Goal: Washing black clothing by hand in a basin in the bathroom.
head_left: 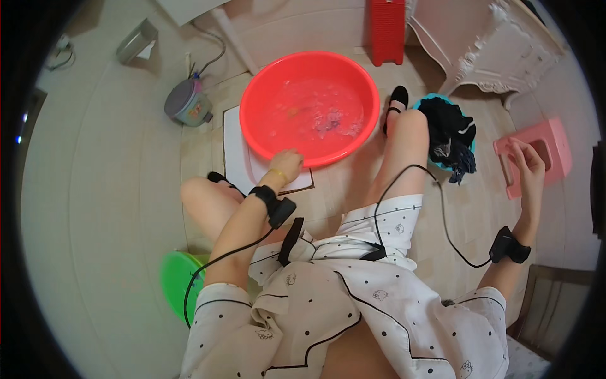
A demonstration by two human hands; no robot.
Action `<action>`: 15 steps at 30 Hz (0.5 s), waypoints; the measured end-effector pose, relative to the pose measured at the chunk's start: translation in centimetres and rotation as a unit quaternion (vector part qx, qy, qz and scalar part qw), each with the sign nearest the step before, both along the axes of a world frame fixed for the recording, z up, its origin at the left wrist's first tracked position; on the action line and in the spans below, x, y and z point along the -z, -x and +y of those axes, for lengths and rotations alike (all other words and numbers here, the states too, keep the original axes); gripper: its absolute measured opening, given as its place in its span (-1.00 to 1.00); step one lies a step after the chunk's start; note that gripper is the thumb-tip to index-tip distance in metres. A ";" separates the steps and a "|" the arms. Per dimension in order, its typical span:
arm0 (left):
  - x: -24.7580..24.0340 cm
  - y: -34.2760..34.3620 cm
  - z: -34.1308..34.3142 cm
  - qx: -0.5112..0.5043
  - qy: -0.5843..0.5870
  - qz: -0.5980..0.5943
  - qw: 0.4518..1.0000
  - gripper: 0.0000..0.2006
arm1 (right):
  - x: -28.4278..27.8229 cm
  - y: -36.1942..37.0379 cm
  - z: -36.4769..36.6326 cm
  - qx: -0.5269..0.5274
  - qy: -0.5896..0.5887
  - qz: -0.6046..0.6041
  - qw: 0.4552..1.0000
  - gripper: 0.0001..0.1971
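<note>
A large red basin [248, 95] of sudsy water stands on the floor ahead, with a small dark patch in the foam. My left hand [286, 165] is closed at the basin's near rim, its fingers curled there; their tips are hidden. Off to the right, my right hand [529, 161] is raised over a pink stool [555, 148], fingertips brought together in a pinch. Anything between those fingertips is too small to make out. Dark clothes [448, 129] are heaped in a blue tub [475, 144] between my right knee and the stool.
A white floor panel [235, 151] lies partly under the basin. Beside my left hip is a green basin [180, 281]. A grey-lidded container [188, 102] stands at the left wall; a red ribbed board [387, 31] and white cabinet [486, 47] are at the back. A cable [444, 208] loops over my right leg.
</note>
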State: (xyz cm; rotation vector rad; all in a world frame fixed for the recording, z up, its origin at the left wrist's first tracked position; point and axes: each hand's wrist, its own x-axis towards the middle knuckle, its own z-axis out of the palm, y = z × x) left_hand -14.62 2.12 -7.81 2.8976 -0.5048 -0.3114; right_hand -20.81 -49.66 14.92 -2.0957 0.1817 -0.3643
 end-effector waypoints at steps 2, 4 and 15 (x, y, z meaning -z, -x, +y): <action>0.1 -0.6 -0.7 -0.038 0.026 -0.007 0.999 -0.85 | -2.0 -1.1 3.1 -0.030 -0.018 0.003 0.999 -0.79; 1.3 -0.4 -1.1 -0.076 0.050 -0.016 0.996 -0.85 | -3.3 -2.4 6.3 -0.121 0.010 0.011 0.993 -0.78; 18.3 -2.0 4.6 -0.530 0.342 0.106 0.769 -0.68 | 14.0 -20.0 22.8 -0.139 -0.346 0.385 0.844 -0.71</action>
